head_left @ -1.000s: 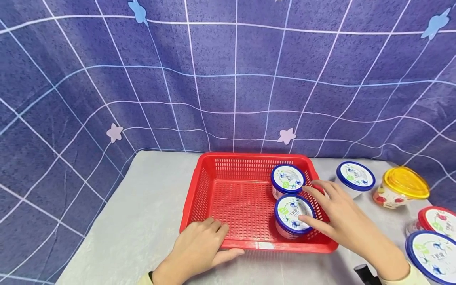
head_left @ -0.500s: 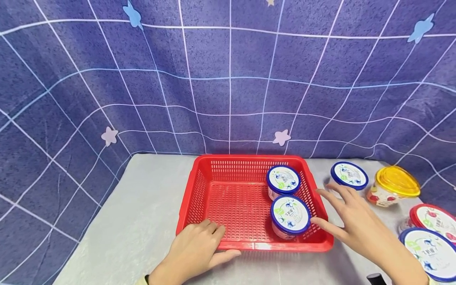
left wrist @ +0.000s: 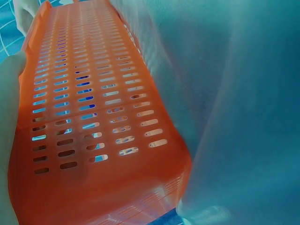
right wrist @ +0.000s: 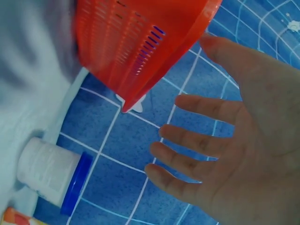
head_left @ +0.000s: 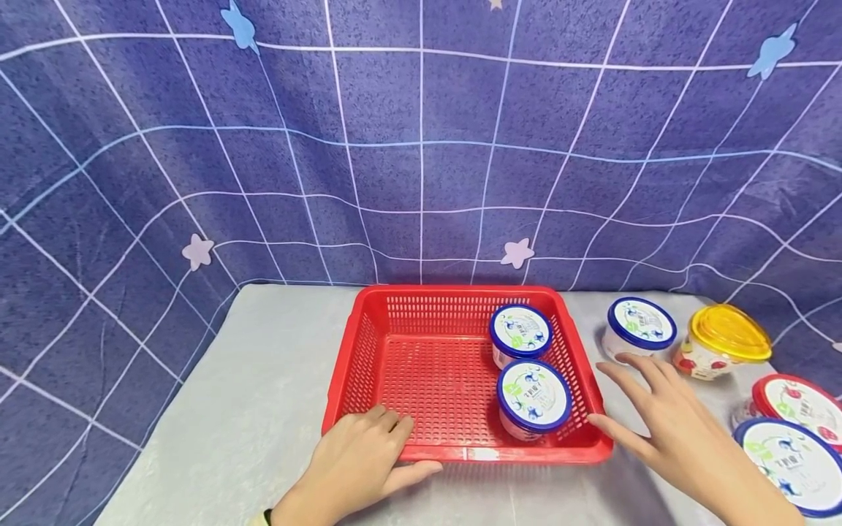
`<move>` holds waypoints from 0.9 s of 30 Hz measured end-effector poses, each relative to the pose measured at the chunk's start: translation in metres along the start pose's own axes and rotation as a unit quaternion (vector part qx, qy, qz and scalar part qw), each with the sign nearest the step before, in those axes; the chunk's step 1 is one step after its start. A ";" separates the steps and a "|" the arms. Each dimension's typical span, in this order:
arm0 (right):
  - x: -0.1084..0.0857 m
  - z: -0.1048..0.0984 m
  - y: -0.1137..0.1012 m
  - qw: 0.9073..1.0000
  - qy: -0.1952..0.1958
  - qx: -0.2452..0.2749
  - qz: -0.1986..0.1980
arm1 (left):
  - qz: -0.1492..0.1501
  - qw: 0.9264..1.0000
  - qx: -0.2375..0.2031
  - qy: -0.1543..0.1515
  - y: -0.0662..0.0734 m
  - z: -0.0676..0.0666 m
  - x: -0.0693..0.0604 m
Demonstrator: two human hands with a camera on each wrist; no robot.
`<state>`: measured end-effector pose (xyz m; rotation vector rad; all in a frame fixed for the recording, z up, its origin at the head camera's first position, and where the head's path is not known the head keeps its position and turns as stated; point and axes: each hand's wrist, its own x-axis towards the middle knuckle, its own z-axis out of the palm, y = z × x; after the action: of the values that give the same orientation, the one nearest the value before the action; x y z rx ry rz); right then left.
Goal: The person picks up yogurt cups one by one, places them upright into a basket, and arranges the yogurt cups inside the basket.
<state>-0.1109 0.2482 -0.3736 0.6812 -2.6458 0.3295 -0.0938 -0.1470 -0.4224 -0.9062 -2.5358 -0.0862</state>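
Right hand (head_left: 667, 420) now off nearer tub (head_left: 534, 396), basket (head_left: 441, 394) between hands (head_left: 358, 453).

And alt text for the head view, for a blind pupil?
A left hand grips the near rim of a red plastic basket holding two blue-lidded tubs; a right hand hangs beside it. Further right stand two more, a yellow-lidded tub and a red-lidded tub.

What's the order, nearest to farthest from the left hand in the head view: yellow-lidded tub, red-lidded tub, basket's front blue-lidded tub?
1. Front blue-lidded tub: inside the red basket, right.
2. Yellow-lidded tub: right of the basket.
3. Red-lidded tub: farther right.
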 end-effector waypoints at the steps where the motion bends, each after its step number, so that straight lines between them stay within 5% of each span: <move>1: -0.002 -0.001 0.001 1.000 -0.001 -0.002 0.002 | 0.001 1.000 0.000 0.001 0.000 0.000 0.000; 27: -0.050 -0.003 0.038 0.995 0.005 -0.010 0.104 | -0.001 1.000 0.001 0.003 0.000 0.001 0.000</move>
<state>-0.0887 0.3029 -0.3971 0.3961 -2.7108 0.3615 -0.0940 -0.1470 -0.4237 -0.8999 -2.5314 -0.0859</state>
